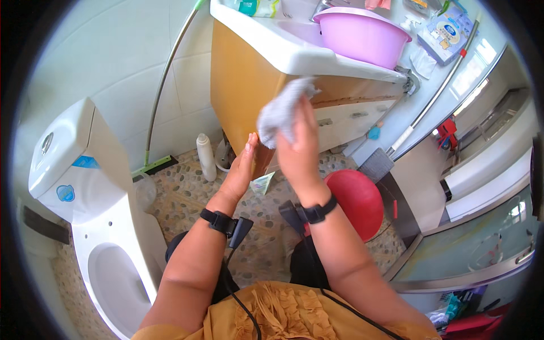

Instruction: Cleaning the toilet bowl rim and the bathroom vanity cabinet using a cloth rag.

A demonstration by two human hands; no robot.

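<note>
A light grey cloth (281,112) is bunched in my right hand (301,156), just before the corner of the washbasin cabinet (243,79). It is slightly blurred, and whether it touches the cabinet I cannot tell. Lower and to its left, my left hand (240,173) is empty, seen edge-on with its fingers stretched upward beside the cabinet's side panel. Above both hands runs the white basin counter (266,48), with a pink-purple plastic tub (362,37) standing in it. Each wrist wears a black strap with a small device and a cable.
A white toilet (107,226) stands at the left. By the cabinet's foot is a white bottle (206,157). A red basin (356,204) sits on the pebbled floor right of my arm. One green-headed floor squeegee (156,164) leans on the wall; a mop (396,144) leans at the right.
</note>
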